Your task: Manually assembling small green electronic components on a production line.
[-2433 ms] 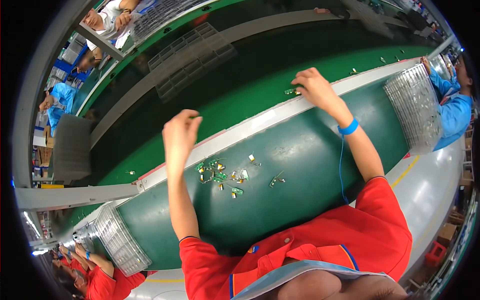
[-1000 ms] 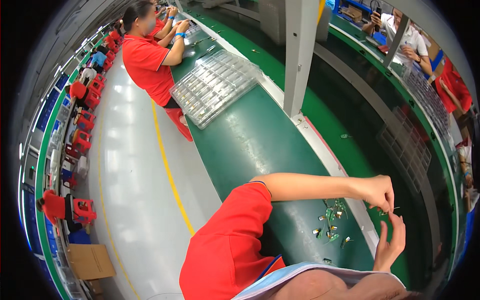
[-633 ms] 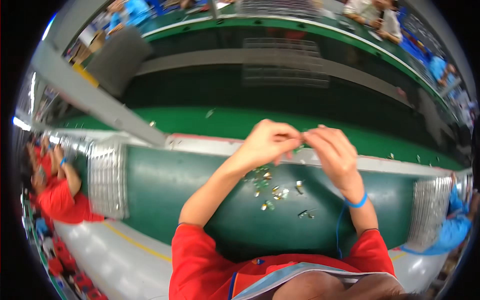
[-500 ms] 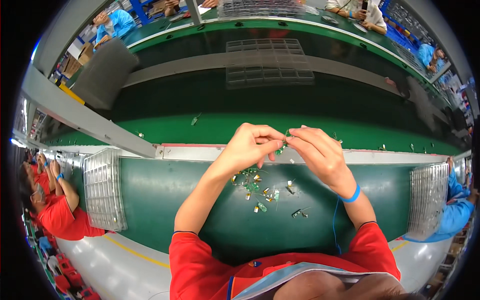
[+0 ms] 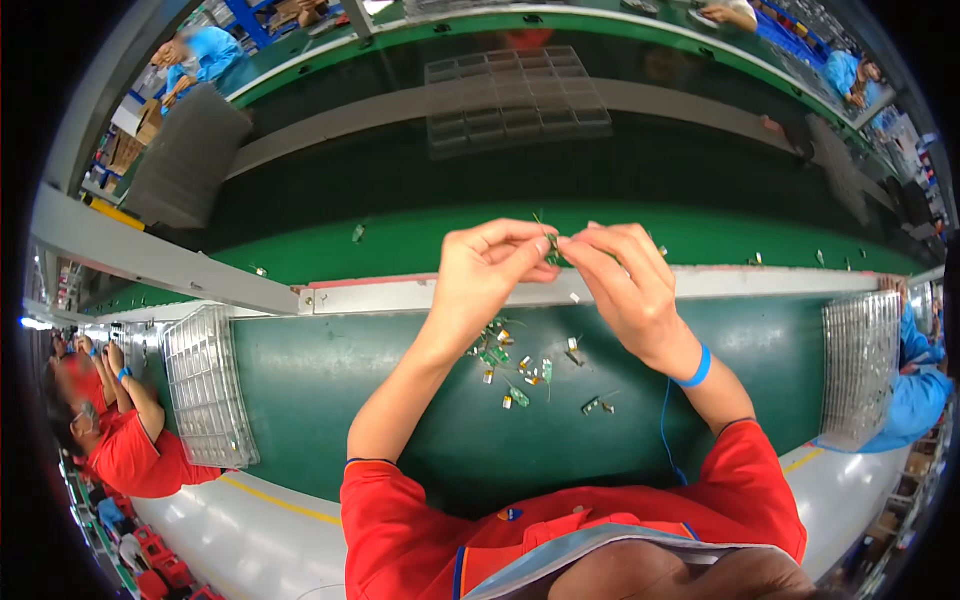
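Pinching a small green circuit board (image 5: 553, 246) above the green belt (image 5: 300, 246), the left hand (image 5: 476, 274) and right hand (image 5: 628, 285), fingertips drawn together, could, I'd judge, tear its thin wire (image 5: 539, 217) by tugging unevenly.

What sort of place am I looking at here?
Most likely an electronics assembly line in a factory: small green circuit boards lie loose on a long green workbench, clear compartment trays stand at both ends, and a co-worker in red is beside the left ones.
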Action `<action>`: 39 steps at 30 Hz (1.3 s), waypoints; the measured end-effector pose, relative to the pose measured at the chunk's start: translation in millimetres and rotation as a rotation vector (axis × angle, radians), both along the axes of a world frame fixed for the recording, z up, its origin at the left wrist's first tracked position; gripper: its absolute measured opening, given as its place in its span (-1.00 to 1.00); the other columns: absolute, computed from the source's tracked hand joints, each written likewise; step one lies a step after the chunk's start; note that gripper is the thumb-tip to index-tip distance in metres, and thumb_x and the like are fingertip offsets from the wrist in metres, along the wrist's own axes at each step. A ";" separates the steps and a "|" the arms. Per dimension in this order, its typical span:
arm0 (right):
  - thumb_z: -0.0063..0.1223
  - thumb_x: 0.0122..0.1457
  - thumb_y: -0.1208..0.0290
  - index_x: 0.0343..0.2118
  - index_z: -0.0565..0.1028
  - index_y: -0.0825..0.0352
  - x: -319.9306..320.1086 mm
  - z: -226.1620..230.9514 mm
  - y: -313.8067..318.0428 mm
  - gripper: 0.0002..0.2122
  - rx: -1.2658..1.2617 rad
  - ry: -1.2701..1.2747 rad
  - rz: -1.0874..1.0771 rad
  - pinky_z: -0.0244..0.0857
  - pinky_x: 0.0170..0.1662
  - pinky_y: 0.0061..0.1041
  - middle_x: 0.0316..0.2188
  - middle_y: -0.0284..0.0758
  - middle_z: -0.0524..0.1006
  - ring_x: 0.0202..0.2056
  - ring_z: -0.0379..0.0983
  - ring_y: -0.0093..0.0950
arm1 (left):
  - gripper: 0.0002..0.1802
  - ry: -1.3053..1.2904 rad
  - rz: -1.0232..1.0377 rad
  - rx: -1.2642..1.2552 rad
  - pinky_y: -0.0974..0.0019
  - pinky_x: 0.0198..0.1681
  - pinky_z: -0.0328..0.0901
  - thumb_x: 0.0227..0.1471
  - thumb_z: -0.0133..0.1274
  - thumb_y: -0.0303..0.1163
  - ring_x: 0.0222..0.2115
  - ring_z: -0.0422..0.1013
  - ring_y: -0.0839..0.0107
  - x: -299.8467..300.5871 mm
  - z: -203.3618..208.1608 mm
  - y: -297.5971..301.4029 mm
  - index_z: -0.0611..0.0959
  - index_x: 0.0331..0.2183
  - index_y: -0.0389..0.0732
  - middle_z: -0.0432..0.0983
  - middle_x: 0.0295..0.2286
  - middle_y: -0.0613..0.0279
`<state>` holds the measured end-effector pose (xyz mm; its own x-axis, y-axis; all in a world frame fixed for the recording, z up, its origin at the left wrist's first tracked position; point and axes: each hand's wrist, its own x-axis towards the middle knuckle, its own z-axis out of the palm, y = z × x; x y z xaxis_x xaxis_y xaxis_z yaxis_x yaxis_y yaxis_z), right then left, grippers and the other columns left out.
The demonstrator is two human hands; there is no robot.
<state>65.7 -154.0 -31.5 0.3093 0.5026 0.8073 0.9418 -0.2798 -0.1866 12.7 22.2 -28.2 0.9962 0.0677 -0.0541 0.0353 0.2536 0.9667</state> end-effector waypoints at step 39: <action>0.20 -0.19 0.72 -0.36 0.55 0.45 -19.3 27.3 -16.5 -0.76 -0.051 -0.068 0.066 0.51 -0.15 -0.34 -0.34 -0.22 0.54 -0.34 0.50 -0.35 | -0.82 -0.099 0.001 0.077 0.39 -0.37 0.50 0.09 0.02 -0.56 -0.40 0.55 0.36 -20.9 26.5 -9.1 0.61 -0.25 -0.42 0.58 -0.37 0.08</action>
<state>46.4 -170.5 -4.2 0.2199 0.5606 0.7984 0.9683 -0.2246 -0.1090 -8.1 13.1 -1.7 0.9964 0.0688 0.0504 -0.0620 0.1785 0.9820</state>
